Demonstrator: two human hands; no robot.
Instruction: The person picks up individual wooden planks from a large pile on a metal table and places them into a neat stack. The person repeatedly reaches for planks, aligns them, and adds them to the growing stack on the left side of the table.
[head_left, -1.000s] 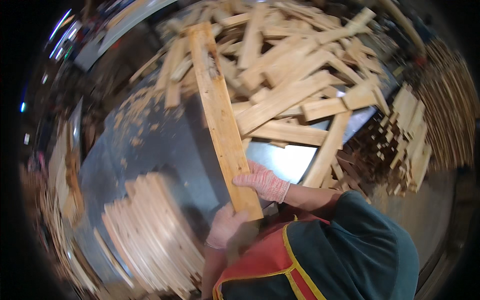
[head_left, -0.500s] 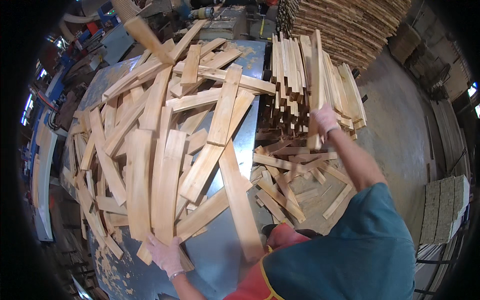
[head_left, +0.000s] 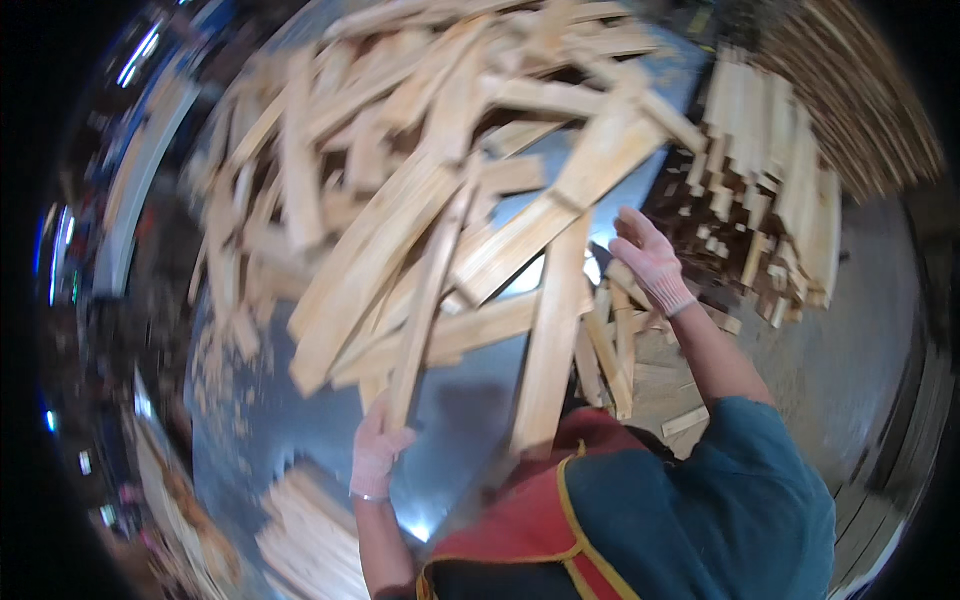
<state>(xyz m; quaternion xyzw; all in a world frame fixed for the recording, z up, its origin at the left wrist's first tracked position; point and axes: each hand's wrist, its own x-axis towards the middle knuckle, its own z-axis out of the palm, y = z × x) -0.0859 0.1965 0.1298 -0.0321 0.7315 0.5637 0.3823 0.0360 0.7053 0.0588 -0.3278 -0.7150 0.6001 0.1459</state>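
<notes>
My left hand (head_left: 380,450), in a pale pinkish work glove, grips the near end of a wooden board (head_left: 432,290). That board stands on its narrow edge, slanting up over the pile of loose boards (head_left: 370,260). In a matching glove, my right hand (head_left: 650,262) hangs empty at the table's right side, fingers apart. Just left of it a long board (head_left: 555,340) reaches toward my body. The boards lie crisscrossed on a shiny metal table (head_left: 470,400). Motion blurs part of the pile.
Right of the table stands a bundle of stacked boards (head_left: 765,150), with a taller wood stack (head_left: 860,90) behind. Board offcuts (head_left: 620,350) lie on the floor between table and bundle. More boards (head_left: 315,535) rest at the table's near left.
My right hand has let go of the board it held over the bundle and moved back toward the table. My left hand has lifted a board's near end. The view has swung.
</notes>
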